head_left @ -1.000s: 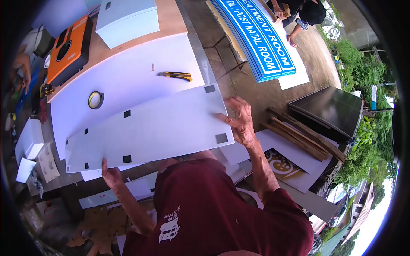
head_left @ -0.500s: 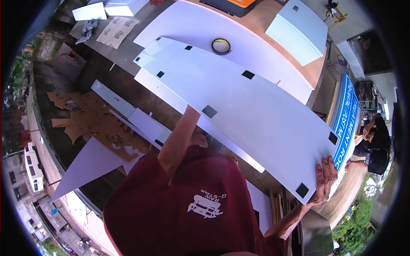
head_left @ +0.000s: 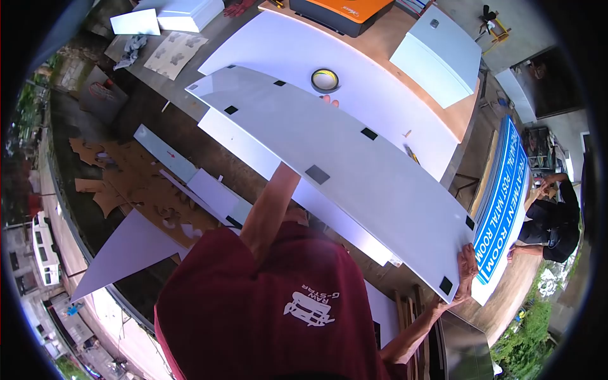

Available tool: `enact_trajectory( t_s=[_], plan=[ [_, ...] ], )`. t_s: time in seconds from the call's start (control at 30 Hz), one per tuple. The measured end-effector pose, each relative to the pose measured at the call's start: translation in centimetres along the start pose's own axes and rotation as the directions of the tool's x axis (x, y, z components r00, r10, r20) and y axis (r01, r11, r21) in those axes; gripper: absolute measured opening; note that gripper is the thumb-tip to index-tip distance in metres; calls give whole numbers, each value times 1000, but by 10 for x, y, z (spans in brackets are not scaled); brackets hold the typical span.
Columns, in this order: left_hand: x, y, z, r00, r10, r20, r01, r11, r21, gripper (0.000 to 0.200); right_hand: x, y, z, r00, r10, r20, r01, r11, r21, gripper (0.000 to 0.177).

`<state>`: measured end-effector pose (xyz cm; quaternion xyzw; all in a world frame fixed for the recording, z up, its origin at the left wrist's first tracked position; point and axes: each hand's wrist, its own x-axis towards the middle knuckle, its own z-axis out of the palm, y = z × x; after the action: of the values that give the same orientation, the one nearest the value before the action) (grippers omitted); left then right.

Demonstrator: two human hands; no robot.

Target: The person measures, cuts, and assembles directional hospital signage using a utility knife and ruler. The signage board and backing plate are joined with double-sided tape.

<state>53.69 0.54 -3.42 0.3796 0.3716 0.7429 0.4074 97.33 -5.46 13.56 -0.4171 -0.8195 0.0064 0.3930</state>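
A long white panel with dark square patches along its edges is held tilted over the worktable. At its right end my right hand is closed on the short edge, fingers on the top face. My left forearm passes beneath the panel, and only the fingertips of my left hand show beyond the far edge; the rest of that hand is hidden. Close to those fingertips, a roll of tape lies on a white sheet. A cutter knife rests near that sheet's right edge.
An orange and black machine and a stack of white boards sit at the back. Blue lettered signs stand at right, beside a co-worker in black. Cut brown sheet scraps lie lower left.
The panel has tilted more steeply, and its right end has moved left with my right hand. My left fingertips now show past the far edge. More of the blue signs and the knife are visible.
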Motion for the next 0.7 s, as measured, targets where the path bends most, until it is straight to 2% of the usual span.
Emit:
enact_trajectory(
  t_s=[0.03,0.07,0.1,0.13,0.17,0.2,0.23,0.27,0.37,0.4,0.43,0.5,0.6,0.63,0.7],
  plan=[
    [-4,1,0,999,-41,17,44,967,-251,61,-10,5,3,999,51,-9,-51,998,46,41],
    [-7,2,1,995,-83,47,96,868,-487,61,-18,7,3,994,106,-16,-104,991,87,43],
    [-9,1,2,989,-122,87,149,708,-691,61,-31,12,1,987,161,-22,-157,980,125,46],
    [-8,0,2,979,-153,136,195,498,-845,61,-59,30,1,941,336,-43,-320,923,212,53],
    [-5,-5,1,973,-145,180,228,466,-855,61,-74,33,-4,904,428,12,-416,872,256,59],
    [-4,-12,-1,965,-140,223,263,433,-862,60,-89,38,-3,898,440,9,-407,821,402,52],
    [-5,-5,13,957,-261,129,250,510,-823,53,-107,45,1,892,452,7,-384,750,538,45],
    [-6,2,27,926,-375,32,261,580,-772,46,-128,50,5,839,543,-26,-410,664,625,32],
    [-21,16,79,938,-328,108,304,636,-710,44,-217,63,4,620,781,-75,-434,421,797,28],
    [-25,19,92,931,-330,159,328,562,-759,43,-226,61,0,535,840,-90,-411,352,841,28],
    [-31,12,102,927,-333,175,347,576,-740,50,-238,55,-1,427,898,-103,-376,280,883,30],
    [-40,24,135,866,-474,160,446,587,-676,36,-269,54,-7,381,918,-105,-303,231,925,42],
    [-56,-1,167,795,-568,213,567,572,-592,21,-302,47,-16,242,970,-11,-257,75,963,53],
    [-59,-10,178,780,-584,222,593,580,-559,18,-316,49,-15,188,982,-13,-274,65,960,57],
    [-63,-32,207,742,-617,262,654,580,-486,12,-342,55,-17,170,985,41,-182,-10,983,54]
  ],
)
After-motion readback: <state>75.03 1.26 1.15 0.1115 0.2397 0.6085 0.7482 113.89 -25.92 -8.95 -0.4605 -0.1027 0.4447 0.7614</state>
